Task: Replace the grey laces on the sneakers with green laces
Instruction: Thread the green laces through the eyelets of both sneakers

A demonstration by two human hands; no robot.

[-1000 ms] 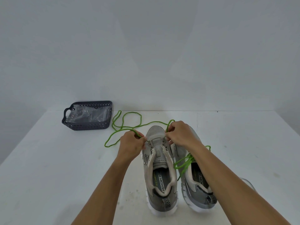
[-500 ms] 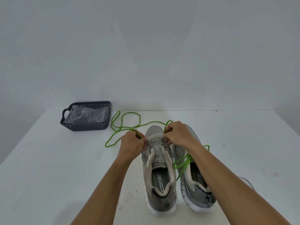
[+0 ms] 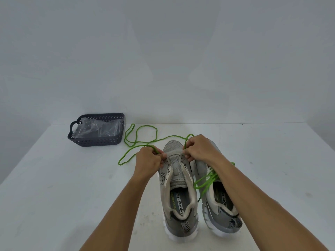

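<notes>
Two grey sneakers stand side by side on the white table, toes pointing away. The left sneaker (image 3: pixel 178 189) has bare eyelets and an open tongue. A long green lace (image 3: pixel 143 140) loops over the table behind it. My left hand (image 3: pixel 147 158) pinches one part of this lace at the sneaker's left front eyelets. My right hand (image 3: pixel 201 148) pinches another part at the right front eyelets. The right sneaker (image 3: pixel 220 200) carries a threaded green lace (image 3: pixel 208 180); my right forearm hides part of it.
A dark grey perforated basket (image 3: pixel 98 142) holding a clear plastic bag stands at the back left of the table (image 3: pixel 54 187). A plain grey wall rises behind the table's far edge.
Both hands stay at the front eyelets of the left sneaker with only small finger shifts. The loose lace loops lie much the same.
</notes>
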